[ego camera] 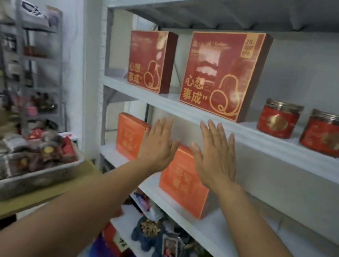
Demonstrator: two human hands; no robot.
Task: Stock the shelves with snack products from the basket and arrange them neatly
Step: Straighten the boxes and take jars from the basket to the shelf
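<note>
Orange box (183, 184): left hand (157, 146) and right hand (215, 156) flat before it, fingers straight, holding nothing; contact unclear. Risk: uneven push tips box off shelf (235, 240).

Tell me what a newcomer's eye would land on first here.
The left hand and right hand are spread flat, fingers straight, in front of the shelves and hold nothing. Above them a big red box with gold writing stands on the shelf, with a smaller red box to its left and two red jars to its right. At far left sits a basket full of snack packs.
</note>
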